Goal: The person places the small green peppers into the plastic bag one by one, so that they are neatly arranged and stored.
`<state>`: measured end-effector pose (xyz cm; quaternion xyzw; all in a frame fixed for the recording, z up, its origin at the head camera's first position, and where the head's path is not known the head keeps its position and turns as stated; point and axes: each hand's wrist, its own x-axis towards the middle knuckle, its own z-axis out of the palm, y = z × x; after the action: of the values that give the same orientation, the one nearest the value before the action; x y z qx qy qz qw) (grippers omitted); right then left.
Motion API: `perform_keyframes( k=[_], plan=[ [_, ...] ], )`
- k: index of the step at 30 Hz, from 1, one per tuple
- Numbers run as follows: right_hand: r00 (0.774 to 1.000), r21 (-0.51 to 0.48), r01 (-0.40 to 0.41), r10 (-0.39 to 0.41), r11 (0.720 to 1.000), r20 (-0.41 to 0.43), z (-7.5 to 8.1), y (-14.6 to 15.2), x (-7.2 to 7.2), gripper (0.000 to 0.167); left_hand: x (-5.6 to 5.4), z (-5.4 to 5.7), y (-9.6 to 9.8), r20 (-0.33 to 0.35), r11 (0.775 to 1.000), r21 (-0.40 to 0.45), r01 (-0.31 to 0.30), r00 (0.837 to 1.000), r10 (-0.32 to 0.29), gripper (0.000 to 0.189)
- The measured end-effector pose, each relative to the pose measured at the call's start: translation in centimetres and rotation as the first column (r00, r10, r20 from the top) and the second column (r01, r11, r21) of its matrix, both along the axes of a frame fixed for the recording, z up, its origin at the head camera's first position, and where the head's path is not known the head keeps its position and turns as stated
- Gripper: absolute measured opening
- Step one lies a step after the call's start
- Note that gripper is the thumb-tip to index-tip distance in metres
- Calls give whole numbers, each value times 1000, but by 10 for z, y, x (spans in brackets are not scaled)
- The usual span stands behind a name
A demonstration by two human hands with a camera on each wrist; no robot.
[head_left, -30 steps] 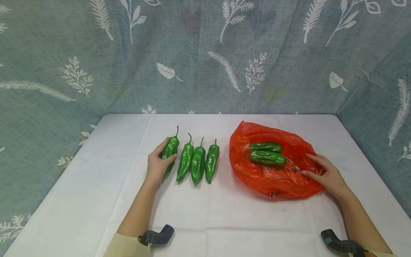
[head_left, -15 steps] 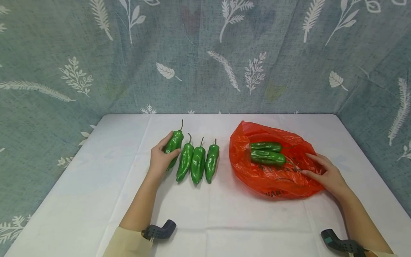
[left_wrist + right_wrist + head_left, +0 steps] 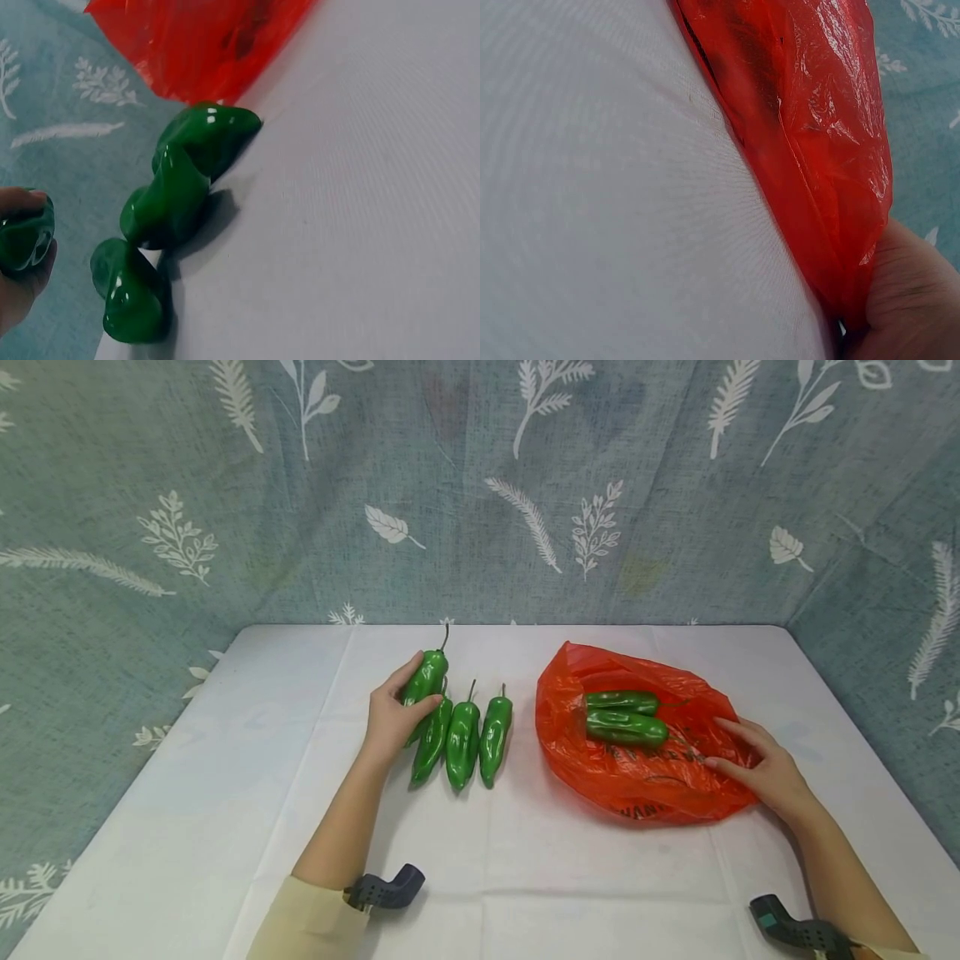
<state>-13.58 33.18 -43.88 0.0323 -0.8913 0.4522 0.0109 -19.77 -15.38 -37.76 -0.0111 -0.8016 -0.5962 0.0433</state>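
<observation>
The left hand (image 3: 392, 717) grips a green pepper (image 3: 426, 677) in its fingers, just left of three peppers (image 3: 462, 745) on the table (image 3: 555, 877); the right hand (image 3: 772, 777), fingers parted, touches the right side of a red bag (image 3: 675, 789).

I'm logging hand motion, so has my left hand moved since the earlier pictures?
Yes. In the head view, your left hand has moved right, nearer the unmoved red bag, and forward, nearer the table's far edge.
</observation>
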Motion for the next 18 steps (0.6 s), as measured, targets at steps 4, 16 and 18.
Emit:
perform_keyframes(
  k=[4, 16, 18],
  plan=[
    [1000, 3, 1, -1, 1000, 4, 0, 0, 0, 70, 1, 4, 7, -9, 1000, 17, 22, 1000, -21, 68],
    [1000, 8, 2, -2, 1000, 0, 0, -1, -1, 70, 5, 14, 28, -45, 995, 55, 78, 996, -75, 67],
    [1000, 8, 2, -2, 1000, 0, 0, -1, -1, 70, 6, 17, 32, -49, 994, 62, 95, 995, -92, 67]
  ],
)
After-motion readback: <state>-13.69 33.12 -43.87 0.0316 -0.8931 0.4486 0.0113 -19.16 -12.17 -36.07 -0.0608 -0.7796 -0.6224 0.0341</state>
